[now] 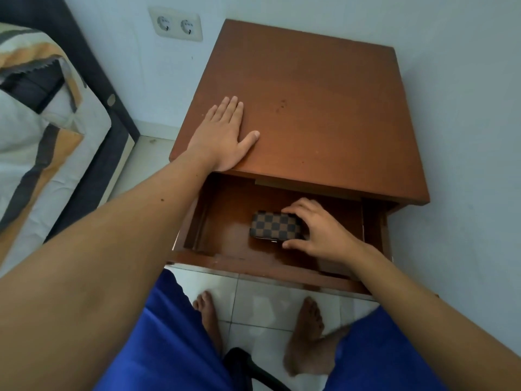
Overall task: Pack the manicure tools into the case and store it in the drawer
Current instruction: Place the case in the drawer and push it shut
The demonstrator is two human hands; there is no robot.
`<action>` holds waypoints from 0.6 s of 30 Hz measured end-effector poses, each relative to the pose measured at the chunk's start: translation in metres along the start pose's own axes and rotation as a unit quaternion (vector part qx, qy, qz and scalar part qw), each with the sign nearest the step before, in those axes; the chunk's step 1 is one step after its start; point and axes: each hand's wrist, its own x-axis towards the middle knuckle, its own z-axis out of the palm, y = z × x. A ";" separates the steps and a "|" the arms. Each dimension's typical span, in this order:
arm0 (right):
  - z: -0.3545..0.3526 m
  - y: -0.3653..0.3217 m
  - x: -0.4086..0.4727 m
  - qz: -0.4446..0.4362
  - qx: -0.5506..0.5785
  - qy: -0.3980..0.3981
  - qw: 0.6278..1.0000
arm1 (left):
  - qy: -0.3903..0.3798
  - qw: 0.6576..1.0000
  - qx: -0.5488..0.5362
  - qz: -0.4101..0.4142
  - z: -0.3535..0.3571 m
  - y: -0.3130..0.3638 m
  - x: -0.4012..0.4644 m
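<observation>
A closed case [275, 224] with a brown checkered cover lies flat on the floor of the pulled-out drawer [225, 244] of a brown wooden nightstand [324, 108]. My right hand [318, 231] is inside the drawer and grips the case's right end, fingers over the top edge and thumb at the near edge. My left hand [222, 134] lies flat, palm down, fingers spread, on the nightstand top near its front left corner. No loose manicure tools are in sight.
A bed [42, 122] with a patterned cover stands to the left, close to the nightstand. A double wall socket [176, 24] is behind. My bare feet stand on white floor tiles [253, 306] below the drawer's front. A wall [465, 136] runs along the right.
</observation>
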 end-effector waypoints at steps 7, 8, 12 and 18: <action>0.022 0.021 0.017 0.038 -0.032 -0.078 0.996 | 0.001 1.000 -0.001 0.001 0.000 0.001 0.000; 0.024 0.023 0.018 0.037 -0.034 -0.083 0.995 | 0.001 1.000 -0.002 0.002 0.000 0.001 0.000; 0.029 0.025 0.020 0.033 -0.055 -0.087 0.994 | -0.003 1.000 -0.007 0.002 -0.002 0.001 -0.001; 0.020 0.018 0.013 0.049 -0.050 -0.091 0.993 | -0.003 1.000 -0.010 0.001 -0.002 0.001 -0.002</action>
